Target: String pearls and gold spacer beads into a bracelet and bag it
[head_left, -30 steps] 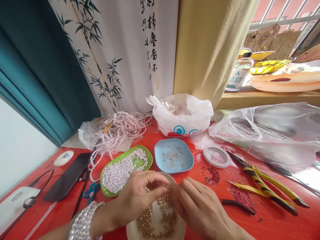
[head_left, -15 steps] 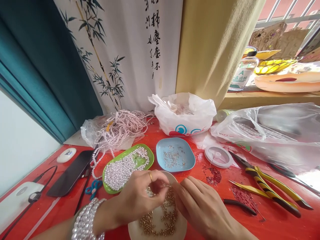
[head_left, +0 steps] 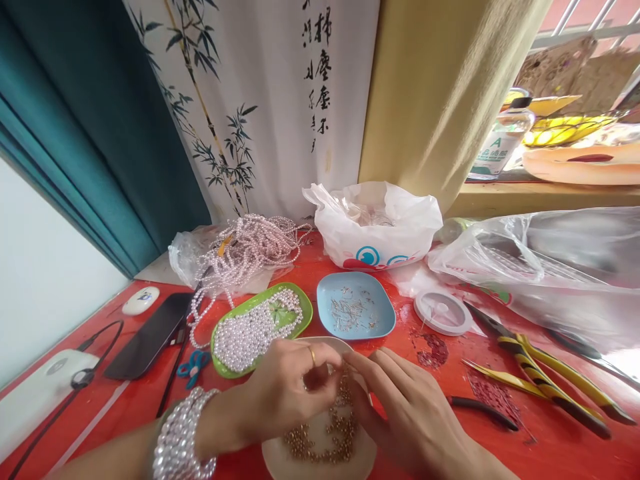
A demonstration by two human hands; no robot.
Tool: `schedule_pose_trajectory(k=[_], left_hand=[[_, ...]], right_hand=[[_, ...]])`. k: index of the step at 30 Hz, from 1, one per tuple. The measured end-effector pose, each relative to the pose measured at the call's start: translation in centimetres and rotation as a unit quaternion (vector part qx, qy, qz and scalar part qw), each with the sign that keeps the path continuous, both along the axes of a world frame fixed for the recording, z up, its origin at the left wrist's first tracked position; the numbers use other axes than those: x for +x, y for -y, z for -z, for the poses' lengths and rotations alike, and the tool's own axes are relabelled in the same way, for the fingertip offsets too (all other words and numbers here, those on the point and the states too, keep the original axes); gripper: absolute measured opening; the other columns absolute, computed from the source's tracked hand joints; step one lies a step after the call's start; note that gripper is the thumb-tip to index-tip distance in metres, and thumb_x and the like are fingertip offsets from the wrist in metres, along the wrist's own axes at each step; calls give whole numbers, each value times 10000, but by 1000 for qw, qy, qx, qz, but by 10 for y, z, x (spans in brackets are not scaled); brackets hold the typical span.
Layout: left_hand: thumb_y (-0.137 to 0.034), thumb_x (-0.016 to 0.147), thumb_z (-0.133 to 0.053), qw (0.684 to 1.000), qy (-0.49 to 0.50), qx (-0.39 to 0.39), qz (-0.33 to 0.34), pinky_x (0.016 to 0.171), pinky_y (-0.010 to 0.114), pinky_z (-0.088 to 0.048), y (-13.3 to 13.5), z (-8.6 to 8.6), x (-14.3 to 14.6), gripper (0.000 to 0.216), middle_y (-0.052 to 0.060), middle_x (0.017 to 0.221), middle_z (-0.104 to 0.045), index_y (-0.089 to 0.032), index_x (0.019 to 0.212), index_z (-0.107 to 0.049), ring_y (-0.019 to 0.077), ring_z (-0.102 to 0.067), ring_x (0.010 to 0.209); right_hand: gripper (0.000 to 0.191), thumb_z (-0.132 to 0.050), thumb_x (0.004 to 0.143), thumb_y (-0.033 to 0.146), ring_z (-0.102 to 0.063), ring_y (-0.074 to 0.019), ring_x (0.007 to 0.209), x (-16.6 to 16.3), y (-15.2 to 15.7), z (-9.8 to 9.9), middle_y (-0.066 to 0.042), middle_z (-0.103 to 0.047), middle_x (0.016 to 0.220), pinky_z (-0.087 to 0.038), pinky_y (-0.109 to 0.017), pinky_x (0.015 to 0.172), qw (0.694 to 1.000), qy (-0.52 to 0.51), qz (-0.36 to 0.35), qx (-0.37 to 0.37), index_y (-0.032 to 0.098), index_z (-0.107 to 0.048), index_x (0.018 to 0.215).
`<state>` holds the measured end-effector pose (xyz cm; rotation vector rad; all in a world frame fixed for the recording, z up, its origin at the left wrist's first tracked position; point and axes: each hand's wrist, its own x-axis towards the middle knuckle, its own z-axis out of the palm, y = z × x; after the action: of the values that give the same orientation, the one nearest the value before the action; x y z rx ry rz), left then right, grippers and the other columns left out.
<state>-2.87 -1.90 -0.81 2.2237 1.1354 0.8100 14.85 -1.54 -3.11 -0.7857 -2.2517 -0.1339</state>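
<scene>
My left hand (head_left: 283, 393), with a gold ring and a pearl bracelet at the wrist, is pinched shut over a white dish of small gold beads (head_left: 320, 440). My right hand (head_left: 405, 413) meets it fingertip to fingertip, also pinched. What the fingers hold is too small to make out. A green leaf-shaped dish of white pearls (head_left: 257, 328) lies just beyond my left hand. A blue dish of metal pins (head_left: 355, 312) sits behind the bead dish.
Strands of pink pearls (head_left: 245, 250) are heaped on a bag at the back left. Beside them stand a white plastic bag (head_left: 375, 227) and a clear one (head_left: 555, 267). A thread spool (head_left: 443, 312) and yellow-handled pliers (head_left: 545, 383) lie right; a phone (head_left: 150, 335) lies left.
The view has shifted slightly, so everything sits a little further right. Both hands stay pinched together over the gold beads, with only small finger movements.
</scene>
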Motion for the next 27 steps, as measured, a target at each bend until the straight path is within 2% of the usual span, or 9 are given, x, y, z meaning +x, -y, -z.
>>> schedule_pose_trajectory(k=[5, 13, 19, 23, 27], left_hand=[[-154, 756, -511, 1000, 0, -7, -1, 494, 211, -379, 1, 2, -1, 116, -2, 547, -549, -144, 762, -626, 91, -447, 478], [-158, 773, -499, 999, -30, -18, -1, 428, 203, -297, 1, 1, 0, 194, -32, 455, -430, -139, 627, -625, 74, -343, 425], [-144, 762, -521, 999, -11, -48, 1, 424, 200, -287, 1, 4, 0, 143, -46, 454, -407, -129, 746, -662, 69, -322, 412], [-123, 757, -517, 997, -14, -70, 8, 426, 199, -282, 2, 3, 0, 140, -50, 465, -377, -123, 730, -654, 73, -328, 429], [-127, 783, -494, 997, -17, -60, 34, 435, 196, -290, 2, 1, 0, 143, -49, 482, -401, -130, 749, -633, 75, -343, 442]], right_hand=[[175, -431, 810, 121, -483, -123, 495, 0, 0, 3, 3, -533, 575, -366, -234, 446, 1000, -11, -2, -19, 134, -543, 943], [136, -427, 812, 112, -491, -119, 485, -3, -1, 4, 8, -550, 580, -377, -232, 454, 998, -32, -15, -45, 150, -518, 905], [105, -445, 808, 100, -475, -116, 471, -2, -2, 7, 11, -535, 551, -356, -227, 442, 999, -32, -20, -29, 147, -529, 849], [98, -456, 802, 96, -470, -108, 463, -1, -2, 9, 15, -531, 540, -345, -221, 439, 999, -31, -21, -23, 155, -533, 818], [129, -435, 785, 83, -460, -99, 442, -1, -1, 10, 21, -521, 511, -333, -208, 421, 999, -37, -20, -17, 169, -518, 736]])
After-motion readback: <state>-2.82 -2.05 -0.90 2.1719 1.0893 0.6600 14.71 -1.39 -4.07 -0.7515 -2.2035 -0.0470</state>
